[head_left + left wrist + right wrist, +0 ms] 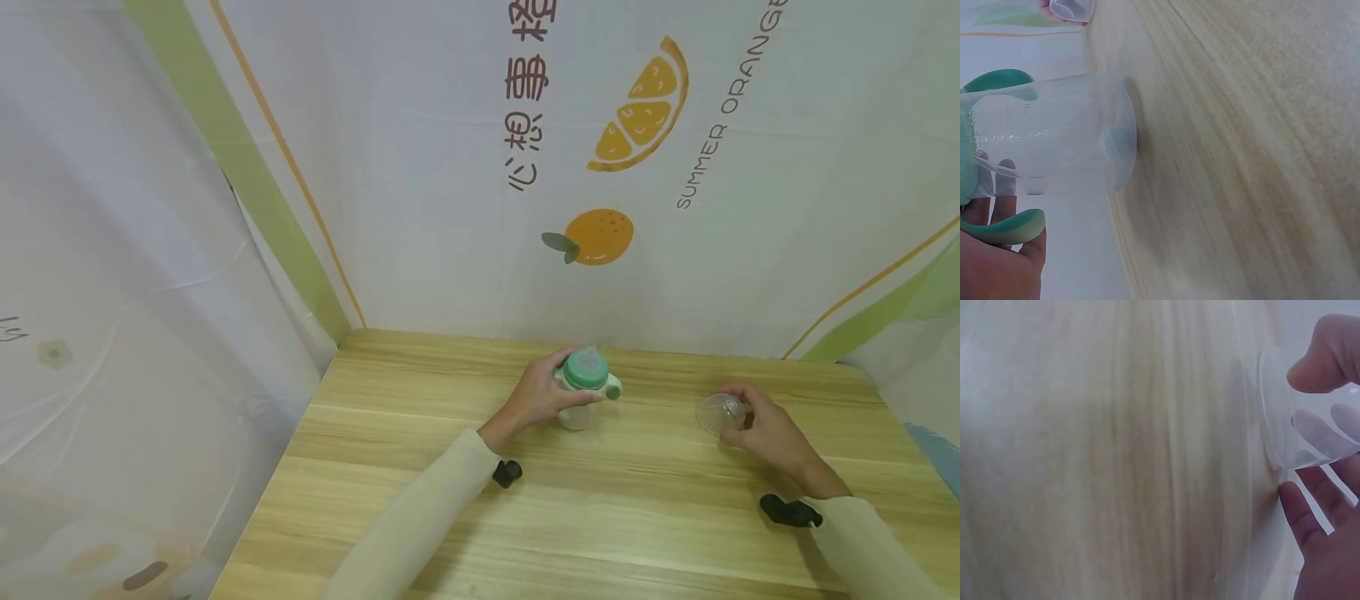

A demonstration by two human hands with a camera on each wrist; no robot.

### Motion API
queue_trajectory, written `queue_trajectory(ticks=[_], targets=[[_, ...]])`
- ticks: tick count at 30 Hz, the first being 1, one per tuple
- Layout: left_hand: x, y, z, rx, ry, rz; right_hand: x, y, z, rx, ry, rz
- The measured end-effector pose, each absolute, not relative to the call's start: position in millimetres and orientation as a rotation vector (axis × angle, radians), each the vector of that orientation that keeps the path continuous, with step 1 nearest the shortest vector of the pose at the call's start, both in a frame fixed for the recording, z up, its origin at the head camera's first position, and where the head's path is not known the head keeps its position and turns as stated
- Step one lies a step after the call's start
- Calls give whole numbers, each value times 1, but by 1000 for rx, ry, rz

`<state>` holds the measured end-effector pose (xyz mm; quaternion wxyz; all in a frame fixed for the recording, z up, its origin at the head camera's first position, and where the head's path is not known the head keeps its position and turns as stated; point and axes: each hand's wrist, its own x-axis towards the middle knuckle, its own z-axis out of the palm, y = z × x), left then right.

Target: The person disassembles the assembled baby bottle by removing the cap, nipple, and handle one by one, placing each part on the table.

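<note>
My left hand (542, 392) grips a clear baby bottle (1060, 134) round its upper part, beneath the green collar (585, 368) with its clear teat. Two green-tipped side handles stick out from the bottle; one handle (1007, 228) lies against my fingers in the left wrist view. The bottle stands upright, its base close over the tabletop. Off to the right, my right hand (772, 429) holds a clear plastic cap (718, 414), thumb on one side and fingers on the other. In the right wrist view the cap's (1279, 412) rim is right at the tabletop.
Both hands are over a wood-grain table (637, 517). A white cloth (435, 208) printed with oranges and lettering hangs behind its back edge, and another pale cloth (150, 292) hangs on the left. Dark wrist devices (789, 510) sit at both sleeve cuffs.
</note>
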<state>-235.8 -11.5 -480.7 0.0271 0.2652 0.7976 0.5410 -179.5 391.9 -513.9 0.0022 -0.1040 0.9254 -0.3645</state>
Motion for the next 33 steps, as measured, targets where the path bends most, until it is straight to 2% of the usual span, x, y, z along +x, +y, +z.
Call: queue_trajectory(ticks=[33], targets=[[-237, -11, -481, 807, 2463, 1664, -178, 393, -514, -304, 2896, -1110]])
